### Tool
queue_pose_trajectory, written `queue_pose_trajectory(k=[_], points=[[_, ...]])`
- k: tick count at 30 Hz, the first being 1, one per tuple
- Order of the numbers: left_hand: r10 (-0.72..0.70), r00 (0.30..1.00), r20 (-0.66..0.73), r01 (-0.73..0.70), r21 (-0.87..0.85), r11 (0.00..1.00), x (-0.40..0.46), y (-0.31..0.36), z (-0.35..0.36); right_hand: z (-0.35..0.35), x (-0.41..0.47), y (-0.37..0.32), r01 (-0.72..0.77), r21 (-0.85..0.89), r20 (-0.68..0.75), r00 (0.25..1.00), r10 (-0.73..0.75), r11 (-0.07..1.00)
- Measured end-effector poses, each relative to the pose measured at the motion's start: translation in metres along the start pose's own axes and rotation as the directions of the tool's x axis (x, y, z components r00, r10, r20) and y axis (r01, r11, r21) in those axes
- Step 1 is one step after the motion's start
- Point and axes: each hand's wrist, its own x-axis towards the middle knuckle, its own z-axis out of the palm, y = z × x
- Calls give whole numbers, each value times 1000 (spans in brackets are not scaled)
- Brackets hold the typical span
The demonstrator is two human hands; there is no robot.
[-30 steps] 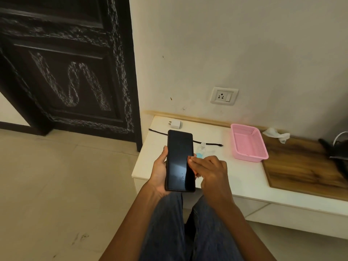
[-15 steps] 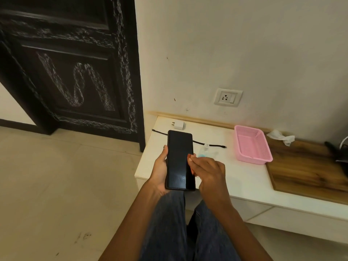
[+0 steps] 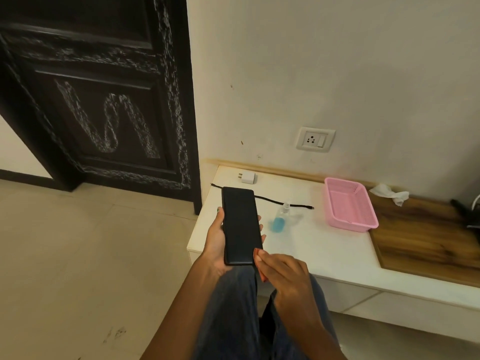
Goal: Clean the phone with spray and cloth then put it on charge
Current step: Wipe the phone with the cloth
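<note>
While the left hand (image 3: 217, 245) grips the dark phone (image 3: 241, 226), its long axis pointing away from the body, the right hand (image 3: 283, 274) pinches a reddish cloth (image 3: 260, 266) against the phone's near right corner.

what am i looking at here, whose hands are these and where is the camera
No machine here: a person wears one camera on the head, looking down at their own hands. The left hand holds a dark phone. The right hand pinches a reddish cloth at the phone's lower corner. On the white shelf lie a charger plug, a black cable, a spray bottle of blue liquid and a pink basket. A socket sits in the wall above.
</note>
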Motion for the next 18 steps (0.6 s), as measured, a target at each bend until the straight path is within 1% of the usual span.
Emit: queue_pose_trajectory(k=[4,7,9,12,14,18], points=[[-4,999,-46,3,-26,1000,2,-8,6,3,2,-6,-62,3,-57,996,62,998],[12,997,-80,-13,-20,1000,3,-9,13,7,6,-21,-84,47,-41,995,86,995],[27,995,-91,-26,15,1000,3,-11,15,10,6,-27,-71,99,-16,997,73,993],[25,994,-104,-23,25,999,-1,-14,14,8,2,-20,2,148,22,1000,-6,989],[11,996,-89,-13,-20,1000,-3,-14,15,1,3,-12,-1,139,27,1000,-3,990],[-1,997,-83,-4,-63,998,-5,-12,16,-8,7,-5,-88,87,-5,996,89,992]])
